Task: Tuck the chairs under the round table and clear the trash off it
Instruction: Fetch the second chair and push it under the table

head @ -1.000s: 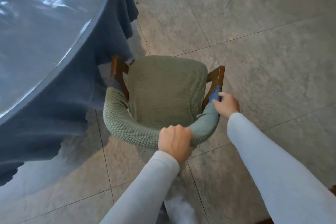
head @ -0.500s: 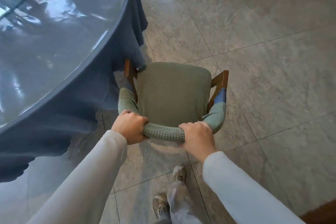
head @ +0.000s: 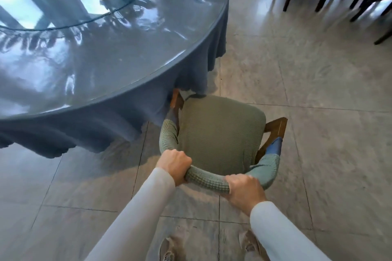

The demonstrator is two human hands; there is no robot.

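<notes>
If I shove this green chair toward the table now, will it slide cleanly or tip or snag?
The chair should probably slide: the floor looks glossy. The left hand and right hand grip high on the backrest, so a hard push might tip it forward. The tablecloth hangs low and may drag over the seat.

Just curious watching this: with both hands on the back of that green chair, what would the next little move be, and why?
Probably a push forward and left toward the round table. Both the left hand and right hand grip the green chair by its backrest, and nearly all its seat sits outside the tablecloth.
</notes>
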